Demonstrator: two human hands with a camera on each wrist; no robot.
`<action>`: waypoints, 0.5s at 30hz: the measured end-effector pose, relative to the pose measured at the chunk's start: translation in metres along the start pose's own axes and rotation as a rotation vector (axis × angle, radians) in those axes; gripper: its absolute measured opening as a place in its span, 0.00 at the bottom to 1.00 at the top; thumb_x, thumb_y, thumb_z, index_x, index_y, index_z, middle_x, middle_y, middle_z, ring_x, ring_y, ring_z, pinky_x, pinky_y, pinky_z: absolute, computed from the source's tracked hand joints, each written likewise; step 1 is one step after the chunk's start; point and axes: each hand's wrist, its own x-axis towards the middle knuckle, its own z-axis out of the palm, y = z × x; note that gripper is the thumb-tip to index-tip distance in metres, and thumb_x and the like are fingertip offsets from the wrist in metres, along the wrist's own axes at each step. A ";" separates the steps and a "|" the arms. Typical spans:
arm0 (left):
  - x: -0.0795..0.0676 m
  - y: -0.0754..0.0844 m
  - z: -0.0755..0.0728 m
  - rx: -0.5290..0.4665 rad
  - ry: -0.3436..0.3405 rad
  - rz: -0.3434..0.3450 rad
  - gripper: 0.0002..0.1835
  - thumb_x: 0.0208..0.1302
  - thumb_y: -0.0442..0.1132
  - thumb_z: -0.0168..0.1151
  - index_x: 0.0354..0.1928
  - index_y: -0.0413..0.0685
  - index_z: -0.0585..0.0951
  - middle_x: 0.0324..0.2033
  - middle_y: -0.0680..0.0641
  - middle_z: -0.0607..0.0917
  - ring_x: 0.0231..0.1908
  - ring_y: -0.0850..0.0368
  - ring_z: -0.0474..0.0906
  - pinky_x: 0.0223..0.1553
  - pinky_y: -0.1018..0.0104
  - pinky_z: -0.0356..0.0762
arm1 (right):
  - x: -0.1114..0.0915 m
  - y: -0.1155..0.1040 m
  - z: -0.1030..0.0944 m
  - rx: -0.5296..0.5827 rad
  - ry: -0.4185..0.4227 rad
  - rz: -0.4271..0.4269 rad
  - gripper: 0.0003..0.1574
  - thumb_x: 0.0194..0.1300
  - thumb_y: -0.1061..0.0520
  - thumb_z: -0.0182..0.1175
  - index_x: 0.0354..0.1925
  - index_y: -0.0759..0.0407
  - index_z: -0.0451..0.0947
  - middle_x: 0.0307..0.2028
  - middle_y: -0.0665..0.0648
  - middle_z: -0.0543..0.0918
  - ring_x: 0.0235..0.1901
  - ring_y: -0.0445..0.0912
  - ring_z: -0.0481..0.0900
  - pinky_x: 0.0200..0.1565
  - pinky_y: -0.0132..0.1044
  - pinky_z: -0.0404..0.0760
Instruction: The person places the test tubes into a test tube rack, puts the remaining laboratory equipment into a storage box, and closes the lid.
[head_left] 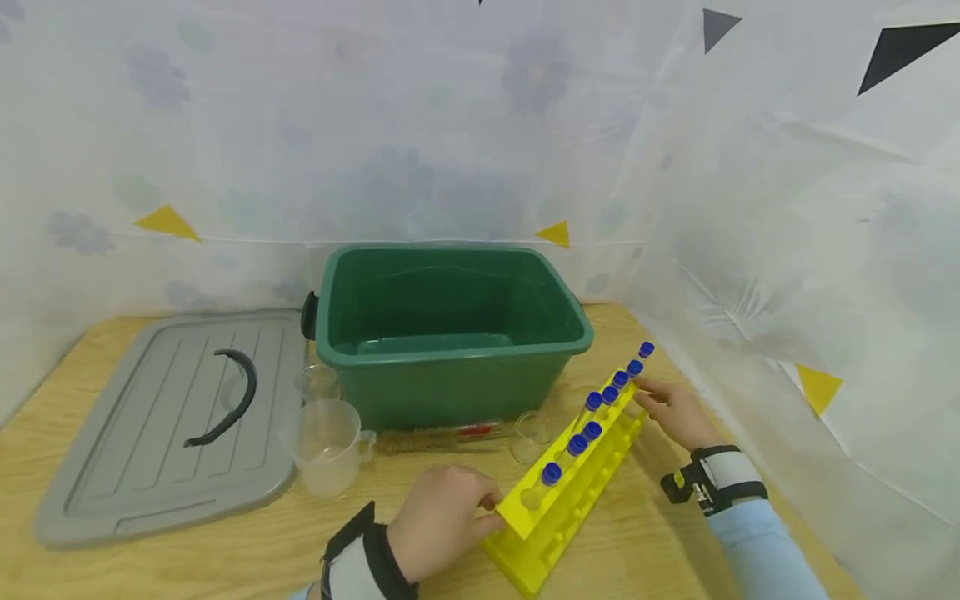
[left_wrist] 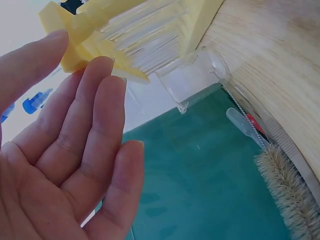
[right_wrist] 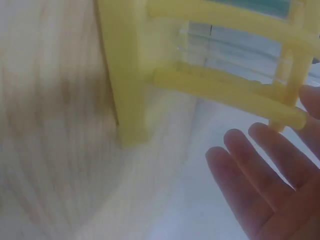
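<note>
Nearest, my left hand point(head_left: 447, 510) pinches the near end of the yellow test tube rack point(head_left: 577, 475) between thumb and forefinger, the other fingers loosely bent. The rack stands on the right of the wooden counter point(head_left: 420, 517), slanting from near left to far right, with eight blue-capped test tubes point(head_left: 551, 474) showing in it. At its far end, my right hand point(head_left: 677, 414) pinches the top part between thumb and forefinger, the other fingers apart from it. Farther, to the left, a clear plastic jug point(head_left: 327, 450) stands upright, and a bristle brush point(head_left: 416, 439) lies right of it, near a clear beaker point(head_left: 531, 437). Beyond these sits a green tub point(head_left: 450, 383), a grey lid point(head_left: 180, 417) flat at its left, and a patterned sheet point(head_left: 420, 125) hangs behind.
</note>
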 end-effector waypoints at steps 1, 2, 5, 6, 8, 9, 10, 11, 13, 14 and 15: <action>0.000 0.000 0.000 0.004 0.001 0.002 0.07 0.51 0.47 0.70 0.30 0.55 0.86 0.24 0.62 0.84 0.23 0.72 0.71 0.28 0.74 0.70 | 0.000 0.002 0.001 0.021 0.000 -0.003 0.32 0.72 0.49 0.46 0.65 0.68 0.61 0.62 0.73 0.67 0.52 0.66 0.74 0.46 0.50 0.80; 0.001 0.000 0.000 0.007 0.001 0.002 0.07 0.51 0.47 0.70 0.30 0.55 0.86 0.24 0.62 0.84 0.23 0.72 0.72 0.28 0.74 0.70 | 0.000 0.003 0.002 0.042 -0.002 -0.006 0.32 0.72 0.50 0.46 0.66 0.68 0.60 0.62 0.73 0.66 0.52 0.65 0.74 0.45 0.48 0.80; 0.001 0.001 0.001 0.012 0.004 0.004 0.07 0.50 0.48 0.70 0.30 0.56 0.86 0.24 0.62 0.83 0.23 0.72 0.71 0.28 0.75 0.70 | 0.001 0.007 0.006 0.086 0.004 -0.027 0.32 0.72 0.52 0.47 0.67 0.70 0.58 0.63 0.74 0.64 0.55 0.66 0.72 0.45 0.47 0.81; 0.002 0.001 0.002 0.015 0.004 0.005 0.07 0.51 0.48 0.70 0.30 0.56 0.86 0.24 0.62 0.83 0.23 0.72 0.71 0.28 0.75 0.70 | 0.002 0.008 0.007 0.088 0.008 -0.027 0.33 0.72 0.52 0.47 0.67 0.70 0.56 0.63 0.75 0.64 0.55 0.67 0.71 0.46 0.48 0.81; 0.003 0.002 0.003 0.018 0.002 0.002 0.07 0.51 0.48 0.70 0.30 0.56 0.86 0.24 0.62 0.83 0.23 0.72 0.71 0.28 0.75 0.70 | 0.001 0.009 0.010 0.061 0.027 -0.017 0.37 0.72 0.48 0.47 0.69 0.69 0.52 0.62 0.75 0.65 0.55 0.67 0.71 0.48 0.51 0.79; 0.003 0.002 0.003 0.018 0.002 0.000 0.07 0.51 0.48 0.70 0.30 0.56 0.86 0.24 0.62 0.83 0.23 0.72 0.71 0.28 0.75 0.69 | 0.000 0.009 0.011 0.042 0.048 0.001 0.39 0.72 0.46 0.47 0.69 0.69 0.50 0.61 0.76 0.66 0.55 0.67 0.71 0.48 0.53 0.78; 0.003 0.002 0.004 0.018 0.000 -0.002 0.07 0.51 0.48 0.70 0.30 0.56 0.86 0.24 0.62 0.83 0.23 0.72 0.71 0.28 0.75 0.69 | -0.003 0.007 0.013 0.029 0.074 0.030 0.41 0.71 0.44 0.46 0.70 0.69 0.49 0.60 0.76 0.67 0.55 0.67 0.71 0.49 0.54 0.77; 0.003 0.003 0.004 0.019 0.000 -0.002 0.07 0.51 0.48 0.70 0.30 0.56 0.86 0.24 0.62 0.83 0.23 0.72 0.71 0.28 0.75 0.70 | -0.007 0.005 0.014 0.013 0.107 0.061 0.43 0.71 0.43 0.46 0.70 0.68 0.48 0.59 0.76 0.69 0.53 0.66 0.72 0.49 0.54 0.77; 0.003 0.003 0.004 0.018 -0.001 -0.004 0.07 0.51 0.48 0.70 0.30 0.56 0.86 0.24 0.62 0.83 0.23 0.72 0.71 0.29 0.75 0.69 | -0.018 -0.002 0.018 -0.014 0.166 0.127 0.44 0.69 0.40 0.47 0.69 0.68 0.50 0.53 0.75 0.74 0.48 0.63 0.75 0.44 0.51 0.78; 0.003 0.003 0.003 0.012 -0.001 -0.005 0.07 0.51 0.48 0.70 0.30 0.56 0.86 0.24 0.62 0.83 0.23 0.72 0.70 0.29 0.75 0.69 | -0.024 -0.006 0.020 -0.011 0.179 0.155 0.44 0.69 0.39 0.48 0.68 0.69 0.52 0.49 0.73 0.76 0.43 0.61 0.77 0.41 0.48 0.78; 0.002 0.003 0.003 0.008 0.000 -0.006 0.07 0.51 0.48 0.70 0.30 0.56 0.86 0.23 0.62 0.83 0.23 0.73 0.70 0.29 0.75 0.69 | -0.029 -0.012 0.021 -0.001 0.181 0.179 0.45 0.68 0.39 0.49 0.67 0.70 0.53 0.45 0.71 0.78 0.39 0.58 0.78 0.36 0.44 0.78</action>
